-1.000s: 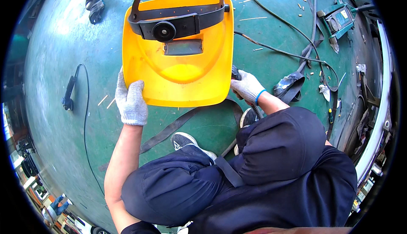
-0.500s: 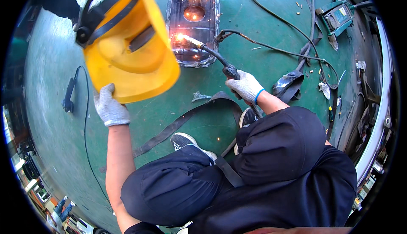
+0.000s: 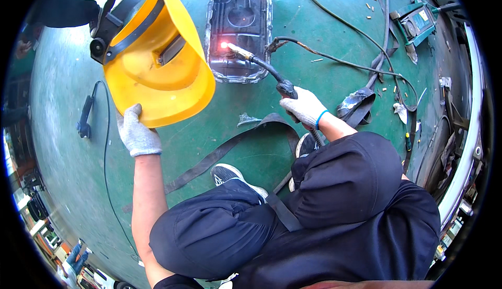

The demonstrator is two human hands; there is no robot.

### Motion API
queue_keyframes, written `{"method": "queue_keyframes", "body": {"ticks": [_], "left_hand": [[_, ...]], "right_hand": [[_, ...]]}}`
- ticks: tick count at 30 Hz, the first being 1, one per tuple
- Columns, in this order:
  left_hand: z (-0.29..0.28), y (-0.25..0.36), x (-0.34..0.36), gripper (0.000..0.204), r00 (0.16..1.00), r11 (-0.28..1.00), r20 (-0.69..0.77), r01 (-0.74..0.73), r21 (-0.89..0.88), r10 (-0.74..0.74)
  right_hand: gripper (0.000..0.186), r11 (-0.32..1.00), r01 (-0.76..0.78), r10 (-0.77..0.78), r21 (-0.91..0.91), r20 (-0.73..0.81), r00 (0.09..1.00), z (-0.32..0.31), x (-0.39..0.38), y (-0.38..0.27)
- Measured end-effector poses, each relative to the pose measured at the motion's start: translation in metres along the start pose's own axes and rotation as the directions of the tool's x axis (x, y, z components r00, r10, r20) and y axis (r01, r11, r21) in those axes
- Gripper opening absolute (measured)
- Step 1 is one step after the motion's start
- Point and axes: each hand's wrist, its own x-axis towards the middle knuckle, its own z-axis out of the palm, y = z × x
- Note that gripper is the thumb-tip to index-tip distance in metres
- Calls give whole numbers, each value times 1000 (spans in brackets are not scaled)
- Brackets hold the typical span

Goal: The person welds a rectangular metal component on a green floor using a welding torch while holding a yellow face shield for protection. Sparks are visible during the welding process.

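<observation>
My left hand (image 3: 138, 134), in a pale knitted glove, grips the lower edge of a yellow welding face shield (image 3: 157, 93), thumb on its near face. My right hand (image 3: 303, 108), gloved with a blue cuff, is closed around the handle of a welding torch (image 3: 266, 69). The torch tip points at the inside of a dark metal oil pan (image 3: 239, 61), and a reddish-white glow shows there. That pan lies on the green floor beyond my hands, with a round recess in its middle. The shield is held up to the pan's left.
A cable (image 3: 334, 61) curls across the green floor on the right. A dark strap (image 3: 225, 150) lies before my shoes. A green boxy tool (image 3: 415, 19) sits at the far right, a black-handled device (image 3: 84, 116) at the left. Someone's dark-clothed legs (image 3: 63, 12) stand at the upper left.
The bright arc has shrunk to a small glow and the flying sparks are gone. The shield has tilted slightly left. My right hand and the torch have barely moved.
</observation>
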Motion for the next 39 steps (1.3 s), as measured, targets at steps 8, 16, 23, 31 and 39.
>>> {"method": "queue_keyframes", "body": {"ticks": [8, 16, 23, 31, 39], "left_hand": [[12, -18, -17, 57, 944, 965, 291, -206, 162, 153], [29, -15, -36, 60, 904, 960, 407, -216, 177, 128], [29, -16, -36, 57, 911, 967, 381, -222, 124, 160], [13, 5, -9, 57, 973, 984, 154, -175, 14, 171], [13, 28, -7, 52, 996, 995, -25, -84, -61, 83]], "right_hand": [[25, 999, -14, 14, 40, 16, 1000, 0, 4, 3], [25, 997, -15, 12, 81, 34, 999, 2, 9, 7], [25, 997, -60, 60, 43, 2, 998, 3, 8, 3], [25, 999, -29, 28, 46, 27, 999, -1, 3, 1], [26, 1000, 6, -6, 11, 10, 1000, -3, 2, 4]]}}
